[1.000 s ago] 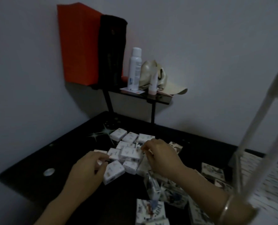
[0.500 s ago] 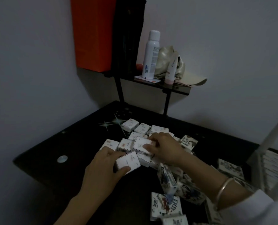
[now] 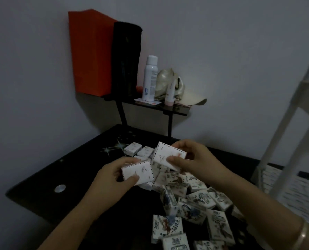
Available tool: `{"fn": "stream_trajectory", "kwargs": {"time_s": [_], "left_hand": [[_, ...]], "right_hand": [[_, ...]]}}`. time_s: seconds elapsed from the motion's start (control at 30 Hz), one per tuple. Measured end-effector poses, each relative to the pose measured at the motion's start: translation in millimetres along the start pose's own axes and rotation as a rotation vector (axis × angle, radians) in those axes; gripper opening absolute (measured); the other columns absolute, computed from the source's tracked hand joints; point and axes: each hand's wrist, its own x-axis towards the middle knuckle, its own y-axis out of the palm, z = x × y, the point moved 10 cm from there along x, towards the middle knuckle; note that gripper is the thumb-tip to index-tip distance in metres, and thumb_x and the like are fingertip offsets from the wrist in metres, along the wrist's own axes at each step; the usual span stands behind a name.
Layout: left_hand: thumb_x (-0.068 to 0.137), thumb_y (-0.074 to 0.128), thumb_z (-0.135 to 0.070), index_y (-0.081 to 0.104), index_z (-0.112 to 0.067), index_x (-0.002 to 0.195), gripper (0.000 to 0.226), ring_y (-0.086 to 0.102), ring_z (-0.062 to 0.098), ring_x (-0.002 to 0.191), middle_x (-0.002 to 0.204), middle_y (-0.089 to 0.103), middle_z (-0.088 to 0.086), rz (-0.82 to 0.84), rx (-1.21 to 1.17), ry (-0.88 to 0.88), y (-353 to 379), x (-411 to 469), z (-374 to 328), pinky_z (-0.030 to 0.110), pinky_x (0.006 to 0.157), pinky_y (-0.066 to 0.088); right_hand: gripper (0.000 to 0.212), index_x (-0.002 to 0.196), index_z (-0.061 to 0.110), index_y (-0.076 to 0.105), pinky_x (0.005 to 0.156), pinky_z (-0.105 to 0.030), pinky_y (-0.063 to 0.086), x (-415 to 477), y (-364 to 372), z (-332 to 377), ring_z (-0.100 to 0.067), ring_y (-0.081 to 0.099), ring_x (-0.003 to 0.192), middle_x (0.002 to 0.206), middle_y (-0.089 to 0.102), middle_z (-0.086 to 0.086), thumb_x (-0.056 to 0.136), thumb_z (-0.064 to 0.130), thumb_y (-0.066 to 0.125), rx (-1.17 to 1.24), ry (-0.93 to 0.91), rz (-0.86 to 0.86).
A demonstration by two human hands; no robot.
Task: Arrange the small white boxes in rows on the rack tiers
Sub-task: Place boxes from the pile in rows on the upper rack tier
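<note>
Two white boxes are held above the pile [image 3: 189,197] on the black worktop [image 3: 47,179]. The left hand [image 3: 112,179] has its grip closed on one box [image 3: 137,172], thumb on the near edge and fingers behind. The right hand [image 3: 195,159] has its grip closed on a second box [image 3: 168,156], a little higher and just behind the first; I cannot tell whether the two boxes touch. Most boxes of the pile lie loose in front of and right of the hands, some tilted. The white rack [image 3: 294,134] stands right of the pile, blurred. A spray can [image 3: 150,78] stands on the shelf behind the pile.
</note>
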Motion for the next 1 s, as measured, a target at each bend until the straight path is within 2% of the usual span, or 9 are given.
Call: {"fn": "stream_trajectory", "kwargs": {"time_s": [0.2, 0.33, 0.47, 0.53, 0.6, 0.73, 0.83, 0.93, 1.0], "left_hand": [[0.090, 0.065, -0.008, 0.070, -0.041, 0.106, 0.037, 0.067, 0.007, 0.086, 0.098, 0.072, -0.016, 0.124, -0.066, 0.134, 13.6, 3.2, -104.6, 0.024, 0.066, 0.056], [0.088, 0.062, 0.000, 0.070, -0.035, 0.106, 0.040, 0.067, 0.003, 0.080, 0.095, 0.072, -0.018, 0.187, -0.089, 0.317, 36.5, 3.6, -195.8, 0.018, 0.066, 0.055], [0.087, 0.061, 0.004, 0.069, -0.030, 0.106, 0.040, 0.065, -0.002, 0.071, 0.087, 0.072, -0.017, 0.259, -0.073, 0.510, 74.4, 1.5, -287.1, 0.013, 0.058, 0.052], [0.086, 0.064, 0.000, 0.068, -0.026, 0.109, 0.036, 0.063, 0.001, 0.060, 0.078, 0.073, -0.009, 0.274, -0.058, 0.603, 95.5, 2.7, -330.6, 0.014, 0.051, 0.049], [0.083, 0.072, -0.011, 0.064, -0.026, 0.113, 0.035, 0.066, 0.003, 0.064, 0.085, 0.073, -0.007, 0.267, -0.028, 0.683, 117.8, 6.2, -372.5, 0.013, 0.055, 0.050], [0.078, 0.079, -0.022, 0.057, -0.020, 0.109, 0.038, 0.069, 0.005, 0.077, 0.091, 0.070, -0.008, 0.279, 0.018, 0.733, 177.9, 26.9, -440.8, 0.015, 0.056, 0.052], [0.077, 0.079, -0.018, 0.059, -0.015, 0.105, 0.035, 0.067, 0.010, 0.078, 0.095, 0.071, 0.000, 0.315, 0.068, 0.772, 239.7, 47.7, -478.7, 0.022, 0.059, 0.053], [0.079, 0.076, -0.018, 0.059, -0.018, 0.102, 0.029, 0.065, 0.016, 0.082, 0.102, 0.067, 0.004, 0.362, 0.196, 0.804, 310.5, 65.0, -502.0, 0.027, 0.063, 0.056], [0.081, 0.073, -0.017, 0.059, -0.020, 0.105, 0.028, 0.064, 0.020, 0.094, 0.110, 0.064, 0.004, 0.382, 0.315, 0.853, 355.5, 70.5, -513.2, 0.034, 0.075, 0.058]], "right_hand": [[0.028, 0.097, 0.023, 0.066, 0.077, -0.038, 0.059, -52.6, -75.6, 88.6, -0.015, 0.070, 0.086, 0.095, 0.072, 0.002, 0.072, 0.031, 0.076, -0.103, -0.190, -0.136], [0.038, 0.103, 0.023, 0.066, 0.082, -0.027, 0.057, -105.8, -133.5, 150.2, -0.007, 0.068, 0.091, 0.096, 0.072, 0.006, 0.068, 0.034, 0.075, -0.259, -0.302, -0.224], [0.023, 0.094, 0.032, 0.067, 0.068, -0.014, 0.051, -156.3, -204.6, 194.3, -0.003, 0.066, 0.079, 0.091, 0.070, 0.016, 0.072, 0.032, 0.075, -0.514, -0.347, -0.405], [0.023, 0.095, 0.038, 0.066, 0.061, -0.019, 0.047, -177.2, -242.6, 205.4, 0.000, 0.059, 0.067, 0.083, 0.066, 0.026, 0.072, 0.041, 0.069, -0.673, -0.317, -0.519], [0.024, 0.095, 0.040, 0.065, 0.059, -0.025, 0.048, -195.5, -282.2, 207.7, -0.004, 0.056, 0.060, 0.078, 0.064, 0.032, 0.072, 0.045, 0.069, -0.749, -0.264, -0.614], [0.024, 0.100, 0.039, 0.061, 0.071, -0.027, 0.055, -227.4, -360.1, 193.7, -0.009, 0.067, 0.077, 0.100, 0.065, 0.020, 0.078, 0.035, 0.071, -0.757, -0.148, -0.773], [0.024, 0.103, 0.032, 0.059, 0.057, -0.022, 0.053, -244.1, -402.9, 180.1, -0.007, 0.069, 0.068, 0.101, 0.066, 0.006, 0.084, 0.021, 0.070, -0.763, -0.070, -0.829], [0.020, 0.108, 0.023, 0.060, 0.075, -0.037, 0.058, -254.6, -433.2, 160.0, -0.015, 0.069, 0.079, 0.099, 0.066, 0.000, 0.089, 0.017, 0.062, -0.728, 0.037, -0.836], [0.017, 0.107, 0.017, 0.062, 0.079, -0.040, 0.057, -260.1, -445.4, 149.3, -0.020, 0.068, 0.082, 0.100, 0.066, -0.004, 0.093, 0.025, 0.055, -0.658, 0.065, -0.848]]}}
